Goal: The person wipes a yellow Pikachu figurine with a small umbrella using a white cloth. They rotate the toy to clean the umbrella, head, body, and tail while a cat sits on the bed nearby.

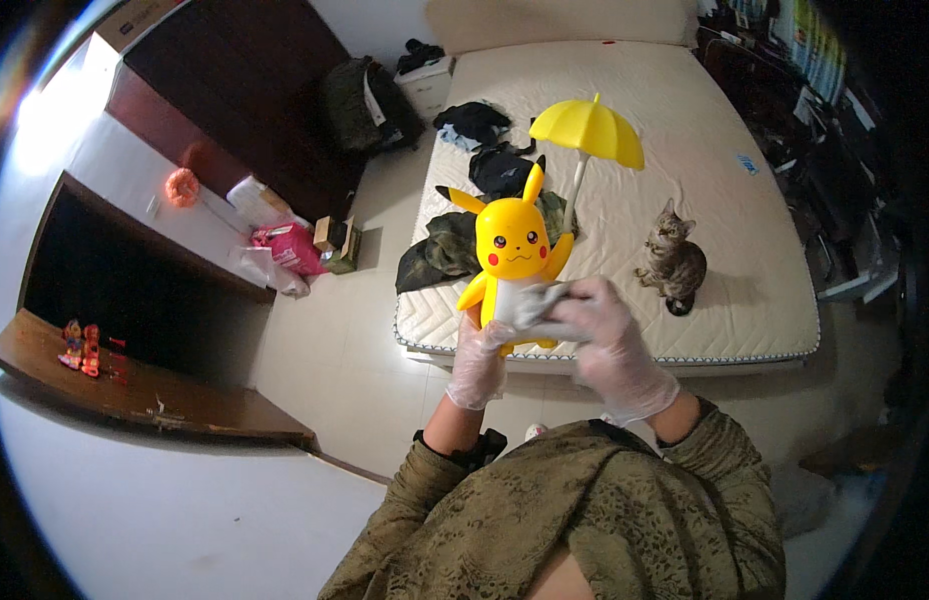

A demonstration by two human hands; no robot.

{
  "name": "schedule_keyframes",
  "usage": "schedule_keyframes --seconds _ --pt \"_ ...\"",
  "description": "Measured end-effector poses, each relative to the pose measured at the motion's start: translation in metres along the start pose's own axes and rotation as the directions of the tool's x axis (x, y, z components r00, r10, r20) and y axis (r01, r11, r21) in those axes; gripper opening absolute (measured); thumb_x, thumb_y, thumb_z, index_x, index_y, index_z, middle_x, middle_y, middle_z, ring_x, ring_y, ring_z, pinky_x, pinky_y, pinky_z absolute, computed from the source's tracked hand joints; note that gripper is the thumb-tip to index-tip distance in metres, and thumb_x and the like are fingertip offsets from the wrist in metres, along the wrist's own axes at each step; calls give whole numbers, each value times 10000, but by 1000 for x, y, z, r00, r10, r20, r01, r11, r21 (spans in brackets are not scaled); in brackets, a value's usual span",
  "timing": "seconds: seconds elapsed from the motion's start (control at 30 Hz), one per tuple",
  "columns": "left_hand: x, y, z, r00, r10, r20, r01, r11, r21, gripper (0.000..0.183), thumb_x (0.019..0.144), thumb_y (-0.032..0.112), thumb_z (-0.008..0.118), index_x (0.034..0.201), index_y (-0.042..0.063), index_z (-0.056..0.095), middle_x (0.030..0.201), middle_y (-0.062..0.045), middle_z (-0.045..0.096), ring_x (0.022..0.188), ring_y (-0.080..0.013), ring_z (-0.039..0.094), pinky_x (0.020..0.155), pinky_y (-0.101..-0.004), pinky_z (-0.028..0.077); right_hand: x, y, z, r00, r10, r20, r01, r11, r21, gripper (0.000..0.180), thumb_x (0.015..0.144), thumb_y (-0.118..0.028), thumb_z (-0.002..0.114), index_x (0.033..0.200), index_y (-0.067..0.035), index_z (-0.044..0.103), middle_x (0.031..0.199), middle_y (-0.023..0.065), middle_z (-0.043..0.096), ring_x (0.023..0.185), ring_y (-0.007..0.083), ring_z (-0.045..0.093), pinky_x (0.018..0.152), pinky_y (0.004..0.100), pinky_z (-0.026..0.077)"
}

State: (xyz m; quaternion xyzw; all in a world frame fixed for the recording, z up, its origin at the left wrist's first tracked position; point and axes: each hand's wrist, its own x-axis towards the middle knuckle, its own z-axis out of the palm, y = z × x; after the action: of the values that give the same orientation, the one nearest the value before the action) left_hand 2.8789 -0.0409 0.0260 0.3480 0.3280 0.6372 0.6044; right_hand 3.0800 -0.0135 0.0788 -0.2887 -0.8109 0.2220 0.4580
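A yellow Pikachu figure stands upright before me, with a yellow toy umbrella on a pale stick rising from its raised arm. My left hand, in a clear thin glove, grips the figure low on its side. A grey cloth lies against the figure's white belly, pinched in my gloved right hand. The right hand and the cloth are slightly blurred. The cloth hides part of the figure's lower body.
Beyond the figure is a bed with a cream mattress. On it sit a tabby cat and dark clothes. Bags and an open cardboard box stand on the floor at left. Small figurines stand on a wooden ledge.
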Motion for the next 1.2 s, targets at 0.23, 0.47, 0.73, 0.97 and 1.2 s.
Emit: schedule_keyframes --seconds 0.23,0.47,0.73,0.97,1.2 --pt "4 4 3 998 -23 -60 21 999 -29 962 784 457 888 1524 111 380 1425 -56 553 1329 -209 557 1114 -400 473 20 -5 -30 992 20 -125 -16 999 31 403 786 131 575 1100 -64 736 1105 112 606 1047 259 632 960 380 527" --pt "-2 -5 5 996 -54 -72 49 996 -70 965 814 551 844 1542 134 366 1486 -55 522 1370 -228 537 1155 -423 455 28 13 0 996 -33 -84 33 999 1 298 796 5 730 1072 -105 744 1050 109 626 998 309 648 880 420 557" --pt "-1 -1 -5 995 -94 -38 81 965 -248 868 929 624 678 1565 135 346 1526 -70 495 1409 -255 502 1199 -473 407 28 15 -16 954 116 -276 -32 956 293 389 779 141 623 1120 -33 692 1076 94 632 982 251 654 871 359 556" --pt "-2 3 12 991 -126 -51 113 971 -213 833 959 690 558 1546 124 384 1488 -104 537 1353 -278 553 1153 -491 444 22 8 1 997 -55 -45 63 981 183 387 753 107 688 1105 -56 681 1068 113 600 1014 305 636 873 402 539" --pt "-4 13 10 980 -193 42 156 628 -762 843 859 678 653 1453 104 480 1278 -200 601 1142 -442 576 875 -560 586 -10 33 -29 835 547 61 -467 645 605 436 734 150 479 1092 -3 675 1034 73 639 1002 199 641 885 318 530"
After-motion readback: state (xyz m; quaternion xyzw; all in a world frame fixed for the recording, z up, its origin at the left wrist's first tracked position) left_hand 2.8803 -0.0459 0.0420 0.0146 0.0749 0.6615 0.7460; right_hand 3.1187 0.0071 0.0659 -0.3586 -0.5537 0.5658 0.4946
